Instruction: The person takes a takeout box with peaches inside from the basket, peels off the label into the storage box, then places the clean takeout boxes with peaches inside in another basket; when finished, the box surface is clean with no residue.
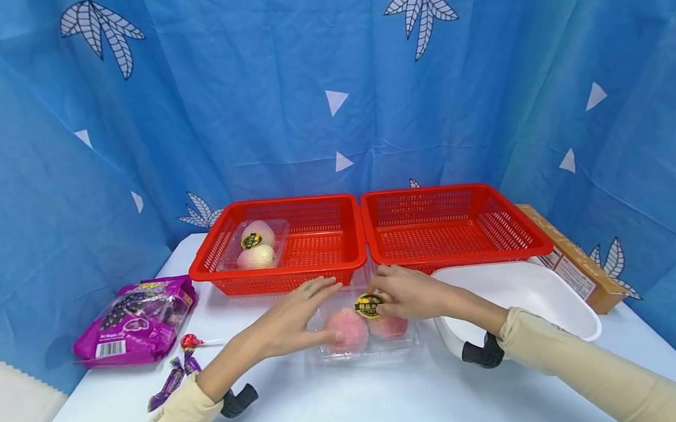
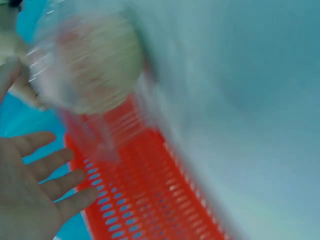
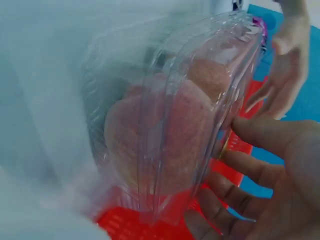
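A clear plastic box of peaches (image 1: 348, 332) with a black-and-yellow round label lies in front of two red baskets. My right hand (image 1: 410, 292) is over the box's right part, its fingers loosely bent at the lid; in the right wrist view, the thumb and fingertips of this hand (image 3: 270, 185) meet the lid's surface without wrapping round the box (image 3: 160, 135). Beside the box's left end is my left hand (image 1: 288, 321), fingers extended and thumb over the lid's edge. In the left wrist view, this hand (image 2: 40, 185) shows spread fingers holding nothing; the box (image 2: 95, 65) is blurred.
The left red basket (image 1: 295, 277) holds another clear box of peaches (image 1: 258, 248). Beside it stands the right red basket (image 1: 457, 256). A white tub (image 1: 508, 286) and a brown carton (image 1: 574, 265) are right; a purple candy bag (image 1: 135, 323), lollipop (image 1: 190, 341) and wrapped candies (image 1: 173, 378) left.
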A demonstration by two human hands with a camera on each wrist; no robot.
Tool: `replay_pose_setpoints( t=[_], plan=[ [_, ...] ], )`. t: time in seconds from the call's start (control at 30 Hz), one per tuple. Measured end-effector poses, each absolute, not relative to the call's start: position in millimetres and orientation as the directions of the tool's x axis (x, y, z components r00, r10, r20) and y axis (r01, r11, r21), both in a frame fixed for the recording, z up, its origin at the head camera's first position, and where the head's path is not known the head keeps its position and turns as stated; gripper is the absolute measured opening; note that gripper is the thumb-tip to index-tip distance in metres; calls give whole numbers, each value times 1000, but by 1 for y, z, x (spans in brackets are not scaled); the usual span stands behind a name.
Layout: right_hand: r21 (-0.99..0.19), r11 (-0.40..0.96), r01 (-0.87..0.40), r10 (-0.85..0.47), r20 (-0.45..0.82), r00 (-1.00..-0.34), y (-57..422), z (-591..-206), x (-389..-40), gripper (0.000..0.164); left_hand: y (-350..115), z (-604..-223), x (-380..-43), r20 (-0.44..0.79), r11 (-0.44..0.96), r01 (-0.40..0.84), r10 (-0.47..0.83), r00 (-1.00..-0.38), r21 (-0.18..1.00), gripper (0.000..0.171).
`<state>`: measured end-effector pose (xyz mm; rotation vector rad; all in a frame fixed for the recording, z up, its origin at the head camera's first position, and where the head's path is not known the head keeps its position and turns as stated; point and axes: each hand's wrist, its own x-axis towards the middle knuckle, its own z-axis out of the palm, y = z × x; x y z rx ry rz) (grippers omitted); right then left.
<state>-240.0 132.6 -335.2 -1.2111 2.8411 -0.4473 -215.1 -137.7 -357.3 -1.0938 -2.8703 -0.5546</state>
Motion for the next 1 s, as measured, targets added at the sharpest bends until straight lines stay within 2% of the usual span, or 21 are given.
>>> replay_pose_setpoints(
  t=[0.17, 0.27, 0.33, 0.47, 0.53, 0.6, 0.7, 0.8, 0.9, 1.0],
  plan=[
    [-315, 678, -664, -664, 125, -737, 122, -342, -244, 8, -129, -370, -220, 118, 684, 660, 661, -741, 310, 85],
    [-339, 661, -669, -665, 148, -732, 119, -344, -247, 13, -127, -373, -221, 107, 688, 657, 661, -743, 310, 87],
    [-408, 624, -666, -676, 144, -722, 121, -340, -247, 14, -127, -374, -221, 105, 692, 651, 656, -748, 313, 88],
    [-646, 494, -582, -700, 103, -707, 135, -320, -248, 8, -127, -374, -222, 99, 700, 639, 646, -757, 320, 88],
    [-729, 449, -516, -716, 52, -696, 149, -307, -250, 7, -128, -375, -222, 96, 701, 635, 643, -760, 325, 88],
    [-763, 463, -451, -732, -42, -680, 167, -295, -254, 9, -128, -375, -222, 92, 701, 632, 643, -761, 330, 88],
    [-732, 579, -359, -718, -249, -650, 195, -284, -261, 12, -128, -375, -222, 89, 698, 633, 645, -759, 334, 88],
    [-636, 724, -267, -632, -456, -627, 218, -282, -270, 13, -128, -375, -223, 84, 697, 634, 648, -757, 335, 88],
    [-529, 820, -217, -537, -582, -610, 233, -286, -277, 14, -128, -374, -223, 81, 697, 634, 649, -756, 335, 88],
    [-456, 861, -223, -491, -638, -593, 240, -296, -282, 14, -128, -373, -223, 75, 696, 633, 651, -756, 339, 88]
  ],
)
